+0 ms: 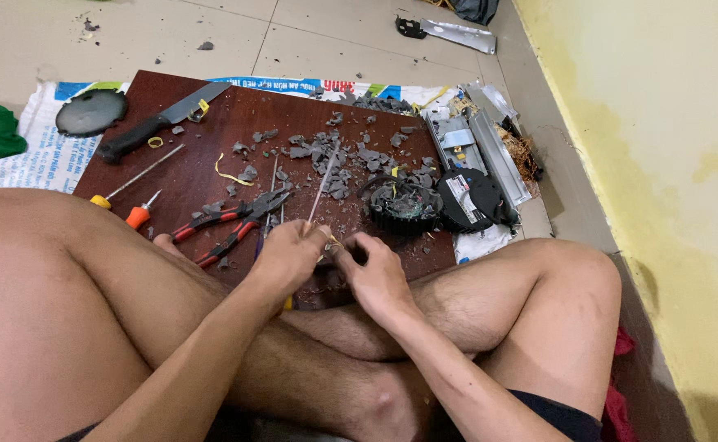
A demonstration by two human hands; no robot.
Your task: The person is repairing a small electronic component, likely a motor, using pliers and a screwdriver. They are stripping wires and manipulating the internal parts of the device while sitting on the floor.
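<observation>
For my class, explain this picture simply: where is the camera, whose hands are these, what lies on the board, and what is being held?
The single picture comes from a camera worn on a person's head, looking down at their own crossed legs and bare hands; there is no machine. The left hand grips a thin pale rod that slants up over the board. The right hand meets it at the fingertips, pinching something too small to identify. In front lies a dark brown wooden board. On it rest a black-handled kitchen knife, two orange-handled screwdrivers, red-and-black pliers, scattered grey broken fragments and a round black part with exposed wiring. A black disc lies on the floor nearby.
</observation>
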